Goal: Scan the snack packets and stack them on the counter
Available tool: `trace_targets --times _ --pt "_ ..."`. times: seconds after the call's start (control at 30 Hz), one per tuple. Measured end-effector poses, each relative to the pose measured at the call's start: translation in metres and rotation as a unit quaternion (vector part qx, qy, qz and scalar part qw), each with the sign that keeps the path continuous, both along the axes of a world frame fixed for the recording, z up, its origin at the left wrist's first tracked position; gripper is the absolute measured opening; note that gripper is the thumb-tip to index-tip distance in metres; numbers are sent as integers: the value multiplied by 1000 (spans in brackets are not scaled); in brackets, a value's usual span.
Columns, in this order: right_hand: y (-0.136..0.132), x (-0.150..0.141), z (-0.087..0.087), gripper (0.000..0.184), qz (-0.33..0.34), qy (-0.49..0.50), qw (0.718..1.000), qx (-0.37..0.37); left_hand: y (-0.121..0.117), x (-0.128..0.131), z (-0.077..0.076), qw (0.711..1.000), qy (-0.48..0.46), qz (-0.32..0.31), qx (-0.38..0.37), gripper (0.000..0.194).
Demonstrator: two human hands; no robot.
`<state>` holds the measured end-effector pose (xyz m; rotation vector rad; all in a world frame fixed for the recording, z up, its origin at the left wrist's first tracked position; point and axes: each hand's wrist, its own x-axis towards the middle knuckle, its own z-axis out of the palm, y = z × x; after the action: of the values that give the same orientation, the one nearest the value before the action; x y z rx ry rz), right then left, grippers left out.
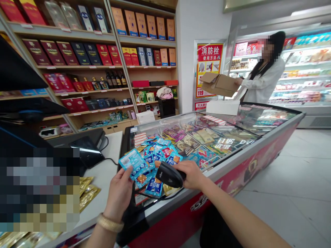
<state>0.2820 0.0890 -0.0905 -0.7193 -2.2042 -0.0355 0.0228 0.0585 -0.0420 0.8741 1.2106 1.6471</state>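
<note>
Between the thumb and fingers of my left hand (121, 189) is a light-blue snack packet (133, 163), its white barcode label facing up. My right hand (190, 175) is wrapped round the handle of a black barcode scanner (169, 175), whose head points left toward that packet. Below both hands a heap of blue snack packets (155, 184) lies on the glass lid of a chest freezer (178, 189). The scanner's cable runs along the freezer's near edge. Part of the heap is hidden behind the scanner.
Gold packets (88, 196) lie on the white counter (110, 175) at left, near a black device (86, 151). Wrapped frozen goods show through the freezer glass. Beyond it, a person (266, 79) holds a cardboard box (219, 84). Shelves of boxed bottles (85, 53) line the wall.
</note>
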Motion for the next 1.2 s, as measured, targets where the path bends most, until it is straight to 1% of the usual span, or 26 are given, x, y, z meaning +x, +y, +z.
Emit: trace_targets --times 0.07,0.13,0.23,0.33,0.43,0.5,0.57,0.7,0.8,0.97,1.1,1.2 --pt "0 0 0 35 2 -2 1000 -1 -5 7 -8 1000 -14 9 -4 28" --pt "0 -1 1 34 4 3 1000 -1 -8 14 -15 1000 3 12 6 37" --pt "0 -2 2 33 7 11 1000 -2 -10 20 -21 994 105 24 1 49" --pt "1 -2 3 34 8 10 1000 -3 -9 16 -21 975 211 67 3 50" --pt "1 -2 2 34 4 6 1000 -2 -7 7 -18 958 262 118 30 47" --pt "2 -3 0 34 4 4 1000 -3 -6 3 -16 952 267 146 45 41" --pt "3 -3 -2 34 4 -1 1000 -4 -7 0 -17 954 245 165 48 40" --pt "4 -4 -4 36 4 -3 1000 4 -7 3 -23 971 163 171 34 52" --pt "4 -4 -4 37 -2 -17 1000 5 -5 4 -31 973 130 188 44 57" --pt "3 -4 -2 37 -12 -37 999 -3 -3 1 -39 962 169 209 51 48" --pt "2 -5 1 34 -16 -43 999 -12 -4 -1 -38 955 199 210 59 48" --pt "2 -6 2 32 -18 -56 998 -17 -6 -2 -37 944 247 211 57 47"
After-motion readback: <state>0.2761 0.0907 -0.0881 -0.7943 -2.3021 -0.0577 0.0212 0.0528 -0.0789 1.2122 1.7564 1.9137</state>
